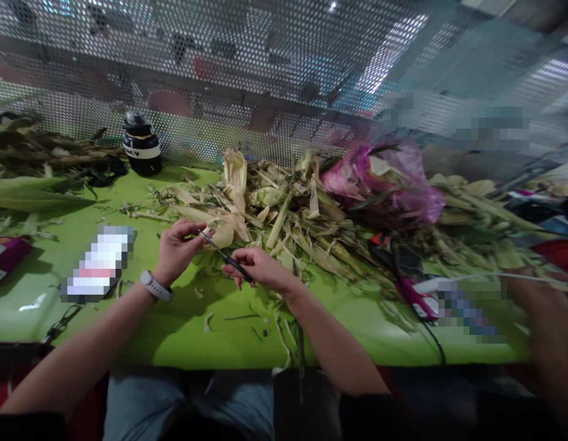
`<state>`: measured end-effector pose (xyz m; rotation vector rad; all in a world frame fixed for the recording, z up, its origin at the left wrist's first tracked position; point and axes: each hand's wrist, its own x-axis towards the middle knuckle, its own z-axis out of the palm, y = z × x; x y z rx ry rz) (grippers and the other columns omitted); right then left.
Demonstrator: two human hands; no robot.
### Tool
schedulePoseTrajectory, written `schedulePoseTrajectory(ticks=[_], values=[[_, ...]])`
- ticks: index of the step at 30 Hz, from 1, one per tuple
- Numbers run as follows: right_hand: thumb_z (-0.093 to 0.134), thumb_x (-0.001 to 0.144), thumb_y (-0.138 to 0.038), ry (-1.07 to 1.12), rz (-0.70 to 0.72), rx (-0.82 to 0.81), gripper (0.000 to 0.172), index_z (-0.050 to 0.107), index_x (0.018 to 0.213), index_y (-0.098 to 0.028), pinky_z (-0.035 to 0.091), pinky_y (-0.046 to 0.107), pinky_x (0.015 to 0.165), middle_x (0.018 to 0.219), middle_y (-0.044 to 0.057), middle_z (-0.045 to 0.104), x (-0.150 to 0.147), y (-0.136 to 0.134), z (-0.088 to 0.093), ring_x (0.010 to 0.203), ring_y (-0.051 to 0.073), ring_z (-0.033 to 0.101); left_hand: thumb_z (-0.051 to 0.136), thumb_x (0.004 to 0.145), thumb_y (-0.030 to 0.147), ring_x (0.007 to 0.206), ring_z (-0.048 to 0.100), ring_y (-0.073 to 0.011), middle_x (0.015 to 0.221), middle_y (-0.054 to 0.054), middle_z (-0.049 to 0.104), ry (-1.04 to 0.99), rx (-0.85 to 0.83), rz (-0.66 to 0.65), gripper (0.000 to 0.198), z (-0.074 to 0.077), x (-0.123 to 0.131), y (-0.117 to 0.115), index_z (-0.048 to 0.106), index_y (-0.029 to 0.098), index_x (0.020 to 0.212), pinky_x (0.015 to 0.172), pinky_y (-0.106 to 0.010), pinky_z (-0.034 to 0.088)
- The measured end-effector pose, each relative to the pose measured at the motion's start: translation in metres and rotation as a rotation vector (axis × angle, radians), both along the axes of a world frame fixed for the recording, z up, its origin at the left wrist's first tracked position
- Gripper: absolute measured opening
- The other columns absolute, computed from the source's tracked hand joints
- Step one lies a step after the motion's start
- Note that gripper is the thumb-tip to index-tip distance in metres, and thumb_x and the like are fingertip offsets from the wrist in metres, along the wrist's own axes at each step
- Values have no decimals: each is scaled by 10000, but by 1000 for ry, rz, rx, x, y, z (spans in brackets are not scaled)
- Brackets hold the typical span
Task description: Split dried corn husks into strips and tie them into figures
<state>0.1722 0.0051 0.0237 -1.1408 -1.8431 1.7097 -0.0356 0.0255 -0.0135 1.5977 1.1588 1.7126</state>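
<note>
Above the green table, my left hand is closed in a pinch on a small pale piece, which looks like dried corn husk. My right hand is wrapped around a slim tool with a dark handle and a thin shaft. The tool's tip reaches the left fingertips; whether it is scissors, a knife or tweezers does not show. Just beyond both hands spreads a heap of dried corn husks, with a pale open husk standing up from it.
A phone lies left of my forearm. A black jar-like bottle stands by the perforated metal screen. Behind the heap sits a pink plastic bag. Farther right, a co-worker's blurred arm reaches over the table.
</note>
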Motion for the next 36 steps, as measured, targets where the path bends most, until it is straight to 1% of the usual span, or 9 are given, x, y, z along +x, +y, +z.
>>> schedulePoseTrajectory(ticks=[10, 13, 15, 20, 23, 27, 31, 34, 36], values=[[781, 628, -552, 6, -36, -21, 460, 536, 662, -164, 302, 173, 406, 513, -48, 562, -5, -2, 6, 437, 55, 450, 807, 688, 293, 668, 566, -123, 725, -13, 627, 24, -9, 13, 162, 2, 0, -2, 773, 187, 807, 590, -239, 458], [813, 592, -525, 45, -71, -7, 458, 537, 638, -163, 340, 185, 438, 522, -56, 538, -6, 0, 2, 468, 64, 483, 826, 657, 304, 661, 574, -124, 717, -14, 633, -24, -42, 29, 183, 4, 1, -2, 769, 182, 782, 587, -236, 470], [824, 588, -505, 55, -62, 15, 443, 553, 641, -159, 378, 196, 467, 548, -52, 546, -6, 0, -2, 494, 72, 506, 840, 633, 320, 635, 583, -121, 706, -16, 645, -110, -122, -1, 220, 4, 2, -2, 762, 170, 774, 574, -232, 477], [798, 662, -431, -20, 188, 37, 342, 637, 759, -145, 394, 198, 510, 641, -17, 626, 4, -4, 1, 541, 77, 531, 856, 621, 326, 651, 647, -111, 802, -42, 724, -466, -420, -258, 301, 6, 1, 1, 735, 150, 833, 652, -235, 538], [729, 735, -404, -83, 306, 55, 299, 678, 878, -146, 404, 208, 549, 765, 18, 689, 15, -2, 11, 614, 98, 581, 868, 612, 288, 669, 666, -101, 800, -39, 726, -578, -473, -304, 302, 4, -1, 4, 726, 145, 836, 671, -210, 547], [690, 751, -361, -355, 388, 243, 271, 704, 936, -163, 384, 222, 578, 828, 19, 708, 28, 8, 18, 660, 118, 591, 871, 602, 252, 703, 681, -105, 786, -18, 713, -661, -487, -311, 305, 2, -4, 9, 718, 152, 846, 681, -211, 563], [716, 725, -431, -710, 316, 529, 387, 691, 1007, -167, 380, 258, 614, 927, 67, 706, 28, 12, 12, 768, 186, 610, 866, 589, 225, 708, 688, -110, 791, -19, 721, -696, -518, -288, 320, 4, -4, 10, 716, 151, 861, 669, -213, 569], [722, 735, -409, -792, 263, 686, 462, 644, 1118, -164, 409, 272, 691, 1103, 112, 649, 21, 10, 5, 910, 224, 617, 852, 594, 205, 736, 698, -120, 805, -32, 734, -702, -541, -294, 327, 6, -3, 9, 720, 149, 888, 667, -208, 567], [718, 749, -404, -817, 263, 728, 430, 647, 1108, -178, 411, 274, 697, 1144, 116, 614, 17, 7, 3, 910, 219, 619, 843, 612, 204, 735, 699, -116, 827, -38, 740, -688, -549, -310, 318, 6, -2, 8, 722, 152, 902, 662, -200, 564]])
